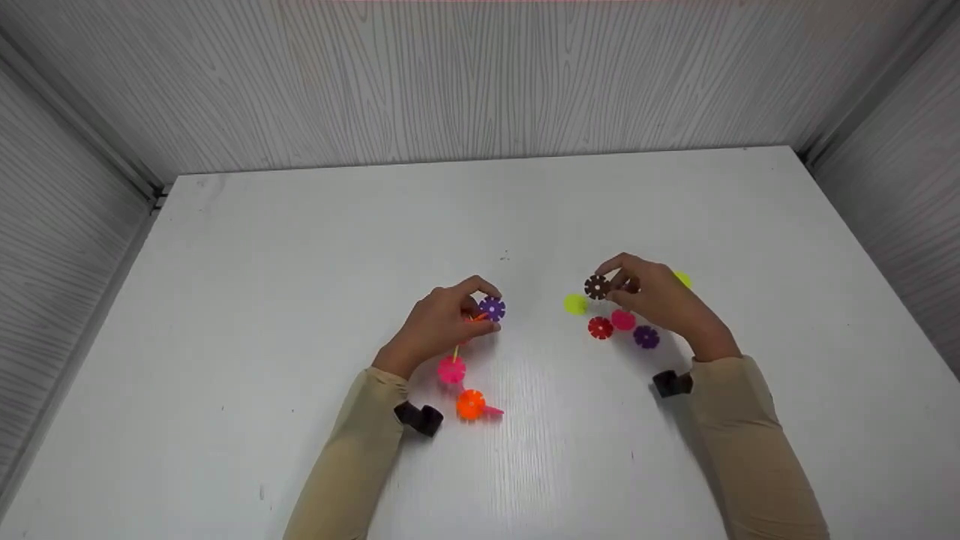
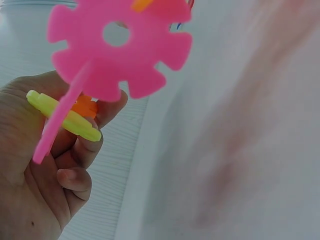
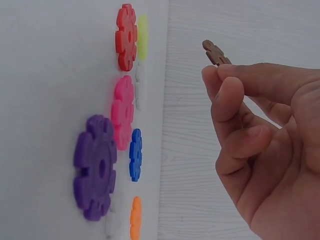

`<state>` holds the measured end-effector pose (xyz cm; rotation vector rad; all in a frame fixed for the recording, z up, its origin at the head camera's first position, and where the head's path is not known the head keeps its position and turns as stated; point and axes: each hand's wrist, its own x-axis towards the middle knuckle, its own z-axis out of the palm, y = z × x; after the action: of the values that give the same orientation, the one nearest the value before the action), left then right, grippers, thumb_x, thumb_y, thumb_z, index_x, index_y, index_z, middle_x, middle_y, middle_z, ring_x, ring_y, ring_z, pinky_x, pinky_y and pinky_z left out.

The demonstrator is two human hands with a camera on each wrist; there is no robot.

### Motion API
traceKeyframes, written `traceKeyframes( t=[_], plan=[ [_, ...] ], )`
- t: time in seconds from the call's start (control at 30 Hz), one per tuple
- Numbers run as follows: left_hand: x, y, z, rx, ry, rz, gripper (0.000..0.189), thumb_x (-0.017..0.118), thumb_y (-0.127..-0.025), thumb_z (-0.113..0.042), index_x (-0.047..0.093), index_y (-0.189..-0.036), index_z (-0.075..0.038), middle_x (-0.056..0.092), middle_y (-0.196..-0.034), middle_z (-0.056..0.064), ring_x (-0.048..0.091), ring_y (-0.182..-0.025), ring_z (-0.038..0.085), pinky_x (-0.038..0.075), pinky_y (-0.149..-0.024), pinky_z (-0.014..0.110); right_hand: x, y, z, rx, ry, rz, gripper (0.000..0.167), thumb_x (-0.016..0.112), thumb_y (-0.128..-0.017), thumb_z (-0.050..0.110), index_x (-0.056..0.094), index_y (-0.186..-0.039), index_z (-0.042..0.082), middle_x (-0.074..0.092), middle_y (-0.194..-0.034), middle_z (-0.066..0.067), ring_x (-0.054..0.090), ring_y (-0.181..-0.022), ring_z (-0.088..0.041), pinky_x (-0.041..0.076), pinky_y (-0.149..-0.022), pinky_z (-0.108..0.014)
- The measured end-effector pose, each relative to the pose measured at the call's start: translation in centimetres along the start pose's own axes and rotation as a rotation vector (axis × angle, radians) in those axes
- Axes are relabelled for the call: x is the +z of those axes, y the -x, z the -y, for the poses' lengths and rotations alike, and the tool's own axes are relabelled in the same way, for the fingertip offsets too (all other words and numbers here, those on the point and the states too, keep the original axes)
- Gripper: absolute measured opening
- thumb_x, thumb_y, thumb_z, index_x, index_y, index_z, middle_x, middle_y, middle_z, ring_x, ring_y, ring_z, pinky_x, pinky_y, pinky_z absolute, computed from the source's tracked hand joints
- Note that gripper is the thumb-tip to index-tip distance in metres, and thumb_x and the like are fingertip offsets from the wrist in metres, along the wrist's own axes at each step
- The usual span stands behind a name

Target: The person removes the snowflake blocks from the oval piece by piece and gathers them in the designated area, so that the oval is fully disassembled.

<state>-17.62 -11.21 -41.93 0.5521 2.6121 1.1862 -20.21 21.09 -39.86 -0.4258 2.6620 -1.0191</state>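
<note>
My left hand [image 1: 444,324] grips a chain of slotted snowflake discs, with a purple disc [image 1: 492,308] between thumb and forefinger. Down from the palm trail a pink disc [image 1: 451,369] and an orange disc [image 1: 470,405]. In the left wrist view, a large pink disc [image 2: 145,55] and a yellow disc [image 2: 65,116] partly cover the hand. My right hand [image 1: 658,295] pinches a brown disc [image 1: 597,287] by its edge, above the table. Loose on the table below it lie a red disc [image 1: 600,328], a pink disc [image 1: 623,319] and a purple disc [image 1: 646,337].
A yellow disc [image 1: 575,304] lies left of the red one. The right wrist view also shows a blue disc [image 3: 135,155], an orange disc [image 3: 135,218] and pale white ones. Wood-grain panels [image 1: 480,82] stand behind and beside the white table [image 1: 300,247].
</note>
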Motion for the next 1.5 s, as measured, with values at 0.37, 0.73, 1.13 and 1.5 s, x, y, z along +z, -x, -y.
traceKeyframes(
  t=[0.37, 0.73, 1.13, 1.5],
  plan=[
    [0.1, -0.2, 0.2, -0.01, -0.013, 0.011, 0.035, 0.074, -0.084, -0.031, 0.059, -0.116, -0.028, 0.069, -0.086, 0.001, 0.059, -0.076, 0.015, 0.046, -0.067, 0.028, 0.8, -0.4, 0.4, 0.005, 0.013, 0.064, 0.03, 0.06, -0.093, 0.009, 0.057, -0.123, 0.012, 0.067, -0.102, -0.009, 0.057, -0.083, -0.02, 0.049, -0.069, -0.022],
    [0.3, -0.2, 0.0, -0.045, -0.007, 0.022, 0.035, 0.073, -0.084, -0.031, 0.059, -0.116, -0.03, 0.069, -0.086, 0.0, 0.06, -0.078, 0.015, 0.048, -0.069, 0.029, 1.9, -0.6, 0.6, -0.018, 0.007, 0.095, 0.029, 0.058, -0.093, 0.007, 0.058, -0.122, 0.009, 0.068, -0.1, -0.01, 0.059, -0.078, -0.018, 0.048, -0.065, -0.023],
    [0.4, -0.1, -0.2, -0.034, -0.018, 0.03, 0.034, 0.073, -0.085, -0.028, 0.06, -0.116, -0.027, 0.069, -0.085, 0.001, 0.059, -0.075, 0.014, 0.046, -0.067, 0.028, 3.0, -0.4, 1.7, 0.015, 0.063, 0.136, 0.028, 0.06, -0.092, 0.012, 0.06, -0.12, 0.011, 0.066, -0.1, -0.006, 0.055, -0.079, -0.018, 0.048, -0.068, -0.028],
    [0.5, -0.1, -0.1, -0.037, -0.017, 0.037, 0.036, 0.074, -0.084, -0.03, 0.059, -0.117, -0.028, 0.069, -0.087, 0.001, 0.059, -0.077, 0.015, 0.049, -0.071, 0.029, 3.5, -0.5, 2.0, 0.011, 0.173, 0.126, 0.026, 0.061, -0.09, 0.012, 0.063, -0.116, 0.009, 0.065, -0.093, -0.006, 0.054, -0.076, -0.018, 0.047, -0.065, -0.026]
  ],
)
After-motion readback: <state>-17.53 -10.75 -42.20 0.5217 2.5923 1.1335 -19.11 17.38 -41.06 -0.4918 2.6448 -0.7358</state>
